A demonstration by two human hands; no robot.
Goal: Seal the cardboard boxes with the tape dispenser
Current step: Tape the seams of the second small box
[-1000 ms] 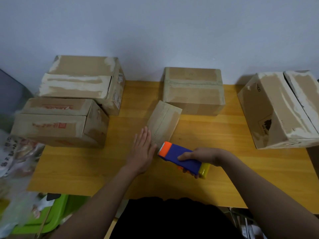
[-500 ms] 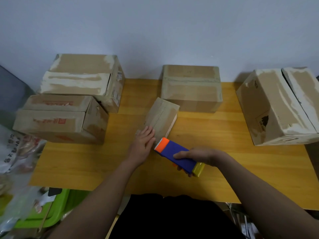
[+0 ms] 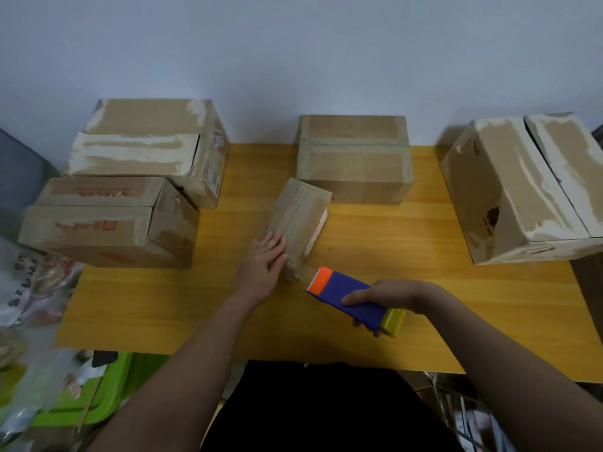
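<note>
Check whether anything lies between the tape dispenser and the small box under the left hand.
Nothing visible does. The tape dispenser, in the right hand's grip, sits just off the small box; only bare table lies between.

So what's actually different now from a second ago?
The left hand has slid forward from the table onto the near end of the small box and presses it flat. The right hand, gripping the tape dispenser throughout, has drawn it back from the box, and a strip of clear tape now stretches between them. The four bigger boxes have not moved.
</note>
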